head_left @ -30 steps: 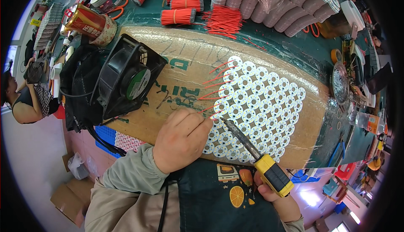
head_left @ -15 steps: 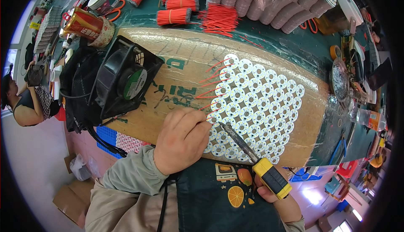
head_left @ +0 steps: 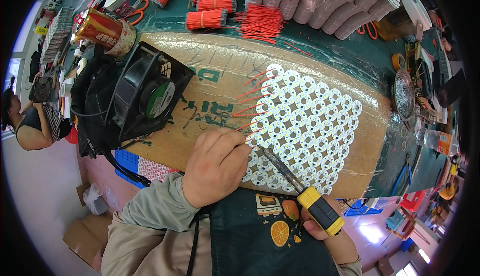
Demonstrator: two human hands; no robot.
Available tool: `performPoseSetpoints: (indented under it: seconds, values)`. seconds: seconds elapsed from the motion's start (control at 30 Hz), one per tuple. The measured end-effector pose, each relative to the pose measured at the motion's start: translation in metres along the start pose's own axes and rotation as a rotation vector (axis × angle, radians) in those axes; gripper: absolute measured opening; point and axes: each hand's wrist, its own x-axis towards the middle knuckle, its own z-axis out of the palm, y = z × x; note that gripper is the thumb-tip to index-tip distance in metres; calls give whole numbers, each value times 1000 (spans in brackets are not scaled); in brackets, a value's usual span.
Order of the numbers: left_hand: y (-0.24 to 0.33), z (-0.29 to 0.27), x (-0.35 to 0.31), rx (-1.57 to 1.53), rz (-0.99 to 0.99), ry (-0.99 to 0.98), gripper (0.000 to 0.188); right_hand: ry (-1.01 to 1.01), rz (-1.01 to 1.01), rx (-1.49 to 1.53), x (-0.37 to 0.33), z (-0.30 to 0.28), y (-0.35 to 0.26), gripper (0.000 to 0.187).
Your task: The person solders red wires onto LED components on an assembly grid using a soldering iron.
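The left hand [head_left: 215,162] is closed in a pinch on a thin red insulated wire [head_left: 248,140] (most of it hidden behind the fingers), at the left edge of a white ring-shaped circuit disc [head_left: 258,138]. The right hand [head_left: 317,226] is wrapped round the yellow-and-black handle of a soldering iron [head_left: 322,211], whose dark metal tip meets the lower right of that disc; whether it presses on the surface cannot be told. The disc sits in the left column of a slanted grid of matching white discs [head_left: 307,125], laid on a brown cardboard sheet [head_left: 367,141] over the dark green worktop [head_left: 172,23]. Further up that column, several red wires reach leftward from the discs. A black square-framed fan [head_left: 152,83] stands on the cardboard's left side, and rubber-banded red wire bundles [head_left: 206,20] lie beyond its far edge.
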Motion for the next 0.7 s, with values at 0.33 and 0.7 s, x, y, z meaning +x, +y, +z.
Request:
performPoseSetpoints:
  seconds: [0.33, 0.7]
  values:
    - [0, -1, 0, 0, -1, -9, 27, 2, 61, 323, -7, 3, 5, 33]
    - [8, -22, 46, 0, 25, -97, 21, 503, -64, 774, 1, -7, 7, 73]
